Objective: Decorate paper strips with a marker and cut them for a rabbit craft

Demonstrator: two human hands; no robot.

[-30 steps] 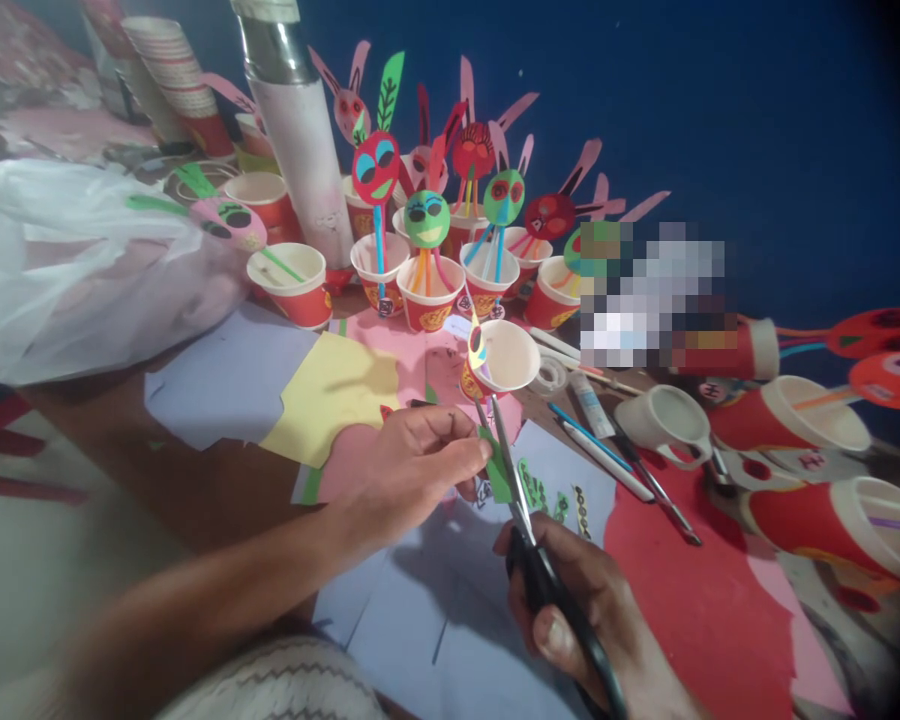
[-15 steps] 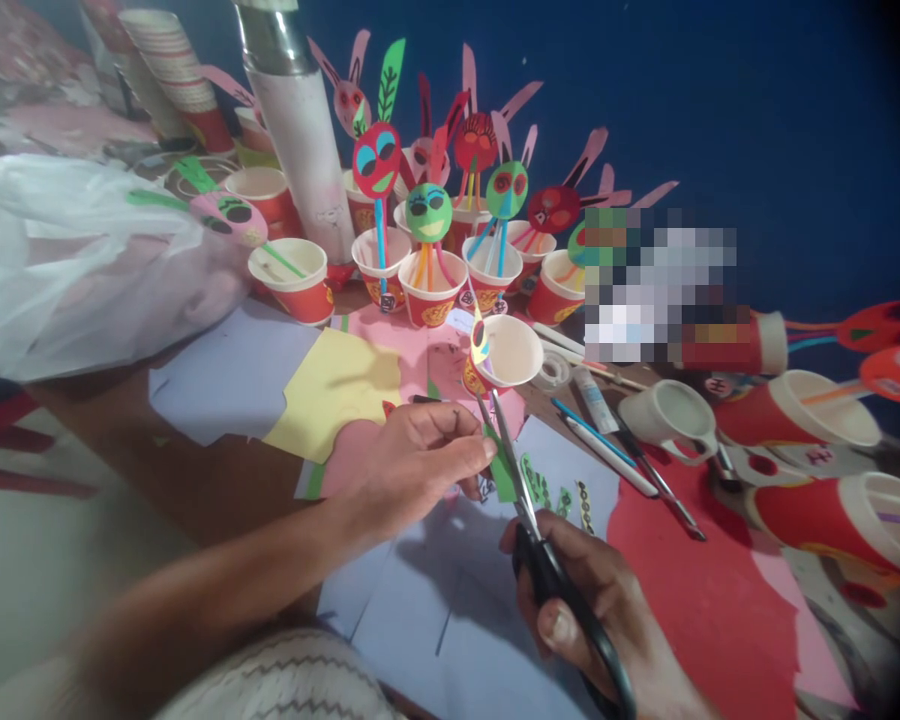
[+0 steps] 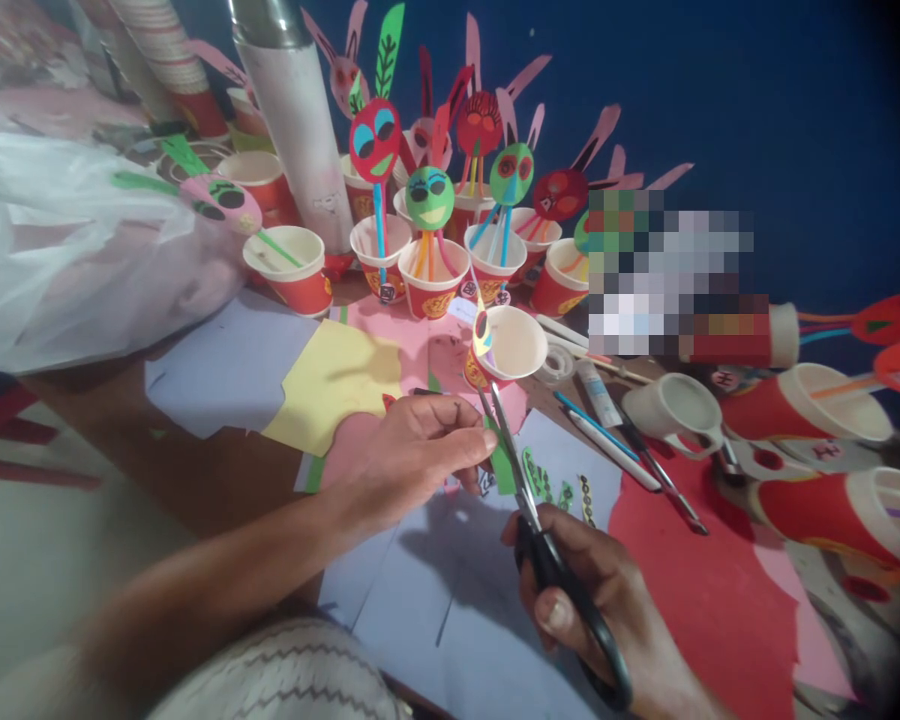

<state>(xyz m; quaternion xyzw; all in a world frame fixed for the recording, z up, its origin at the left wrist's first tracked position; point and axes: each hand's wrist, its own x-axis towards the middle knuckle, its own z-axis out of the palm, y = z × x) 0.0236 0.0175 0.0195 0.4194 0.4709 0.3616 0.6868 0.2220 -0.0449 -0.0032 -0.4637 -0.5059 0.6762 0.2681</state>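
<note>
Between the thumb and fingers of my left hand (image 3: 431,445) is a small piece of green paper (image 3: 503,468). My right hand (image 3: 596,590) is wrapped round the black handles of a pair of scissors (image 3: 526,490). The slightly parted blades point up and away from me, right at the green paper. To the right of the blades, small patterned green cutouts (image 3: 538,476) and a yellow patterned strip (image 3: 586,500) lie on bluish-grey paper (image 3: 412,600). Just beyond the blade tips stands a red and white paper cup (image 3: 516,342) with a small coloured paper figure (image 3: 483,335) at its side.
Behind are several paper cups (image 3: 433,285) holding paper faces on straws, and a white flask (image 3: 296,140). A plastic bag (image 3: 82,260) bulges at left. On the right are a mug (image 3: 675,410), a brush (image 3: 664,475), red paper (image 3: 705,590) and tipped cups (image 3: 840,510). Yellow paper (image 3: 337,385) lies left of centre.
The view has shifted slightly, so the cups at the back sit a little higher. Both hands, the scissors and the green paper keep nearly the same positions.
</note>
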